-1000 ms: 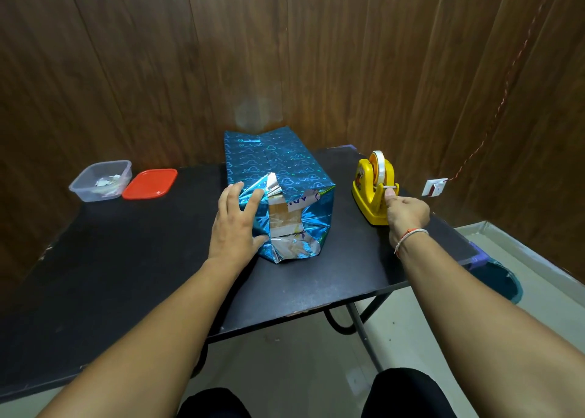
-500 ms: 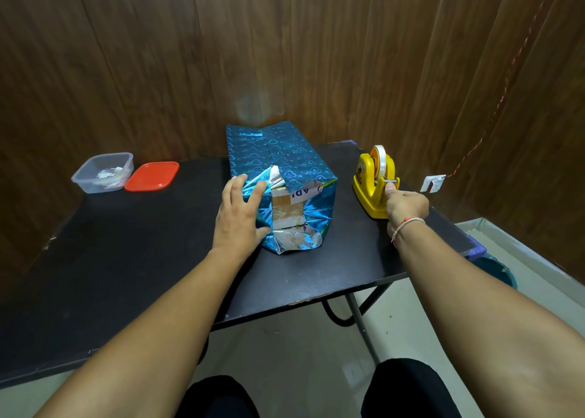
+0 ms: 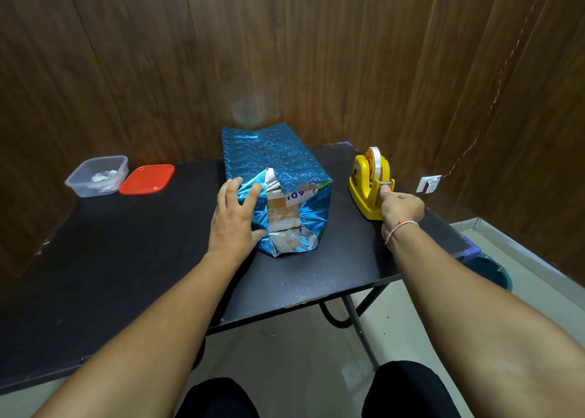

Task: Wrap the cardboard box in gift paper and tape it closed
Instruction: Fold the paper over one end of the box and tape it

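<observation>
- At far left on the black surface (image 3: 133, 259): a clear plastic container (image 3: 96, 176) holding pale scraps, with a red lid (image 3: 147, 179) lying flat just beside it on its right.
- Left of centre: the left hand (image 3: 235, 219), fingers (image 3: 250, 197) extended and spread, presses flat against the near-left corner of the wrapped parcel, holding a folded flap of paper in place. The fingers are released, not curled round anything.
- Centre: the cardboard box (image 3: 281, 210) stands on the surface, its top and sides covered by blue foil gift paper (image 3: 272, 161) printed with hearts. The near end is unsealed; bare cardboard and a printed label show between the crumpled flaps, and a seam runs along the top.
- Right of centre: a yellow tape dispenser (image 3: 367, 183) sits on the surface, well apart from the box, with a roll of clear tape (image 3: 376, 164) upright in its cradle.
- At right: the right hand (image 3: 400, 208) rests at the dispenser's near end, thumb tip by the cutter. The fingers are curled, apparently pinching the tape end, though the strip itself is too small to make out. A thread bracelet (image 3: 400, 227) circles the wrist.
- Far right, on the wood-panelled wall (image 3: 285, 53): a white switch plate (image 3: 429, 184) with a twisted cord running upward.
</observation>
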